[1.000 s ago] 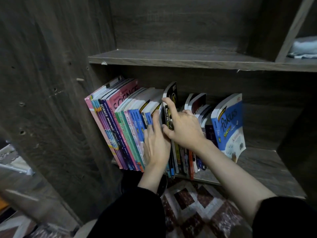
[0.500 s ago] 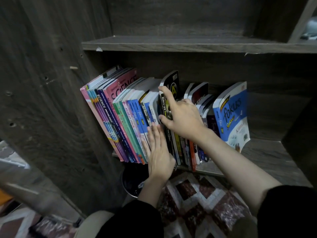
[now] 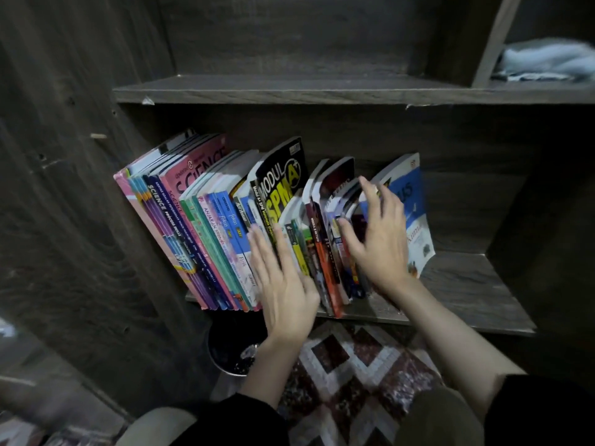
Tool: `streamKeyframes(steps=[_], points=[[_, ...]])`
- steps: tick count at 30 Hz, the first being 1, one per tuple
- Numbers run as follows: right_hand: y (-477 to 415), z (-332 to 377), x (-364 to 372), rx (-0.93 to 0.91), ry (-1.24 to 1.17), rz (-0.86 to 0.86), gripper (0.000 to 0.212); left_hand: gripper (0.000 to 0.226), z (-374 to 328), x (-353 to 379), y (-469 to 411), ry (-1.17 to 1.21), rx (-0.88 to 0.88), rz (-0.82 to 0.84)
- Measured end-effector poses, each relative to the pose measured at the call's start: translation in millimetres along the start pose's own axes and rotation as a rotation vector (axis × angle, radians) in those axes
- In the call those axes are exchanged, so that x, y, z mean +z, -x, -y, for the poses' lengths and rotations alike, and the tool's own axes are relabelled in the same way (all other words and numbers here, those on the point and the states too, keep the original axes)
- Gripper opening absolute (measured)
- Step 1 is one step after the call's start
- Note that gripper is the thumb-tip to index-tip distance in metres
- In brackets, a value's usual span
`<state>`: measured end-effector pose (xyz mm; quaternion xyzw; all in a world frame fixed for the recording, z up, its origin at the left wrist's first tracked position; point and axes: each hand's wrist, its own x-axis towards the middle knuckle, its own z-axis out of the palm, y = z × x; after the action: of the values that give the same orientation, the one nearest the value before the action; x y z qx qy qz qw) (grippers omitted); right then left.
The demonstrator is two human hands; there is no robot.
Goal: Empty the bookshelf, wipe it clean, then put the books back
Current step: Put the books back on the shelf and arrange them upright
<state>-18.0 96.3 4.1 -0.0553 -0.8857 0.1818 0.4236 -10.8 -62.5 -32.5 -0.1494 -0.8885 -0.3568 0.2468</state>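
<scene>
Your left hand (image 3: 283, 284) lies flat, fingers straight, against the spines of the books (image 3: 206, 233). They stand leaning in a row on the shelf (image 3: 467, 284), so the emptying looks barely begun. Your right hand (image 3: 381, 243) is spread over the thin books just right of your left, thumb against a spine and fingers hooked over the tops. Blur hides whether it has closed on them, so I cannot tell.

Press with the left hand so the black book (image 3: 283, 181) above its fingertips and the row to its left do not topple. Take a small bundle, gripping well down the covers, and draw it straight out. Mind the blue book (image 3: 415, 214) just right of your right hand: it leans loose and may fall.
</scene>
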Motion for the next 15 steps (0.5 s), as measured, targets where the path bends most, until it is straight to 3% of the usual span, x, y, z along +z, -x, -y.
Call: streamKeyframes(steps=[3, 7, 10, 12, 15], points=[[15, -31, -6, 0.139, -0.015, 0.068, 0.062, 0.078, -34, 12, -9, 0.014, 0.197, -0.010], [31, -62, -15, 0.464, -0.175, 0.218, 0.067, 0.065, -77, 37, -31, 0.138, 0.241, 0.041], [48, -81, -10, 0.672, -0.302, 0.447, 0.096, 0.080, -94, 55, -54, 0.169, 0.113, 0.232], [60, -88, -5, 0.656, -0.374, 0.557, 0.109, 0.090, -99, 64, -66, 0.263, -0.025, 0.391], [67, -96, 1, 0.594, -0.304, 0.666, 0.112, 0.090, -101, 70, -71, 0.391, -0.130, 0.452]])
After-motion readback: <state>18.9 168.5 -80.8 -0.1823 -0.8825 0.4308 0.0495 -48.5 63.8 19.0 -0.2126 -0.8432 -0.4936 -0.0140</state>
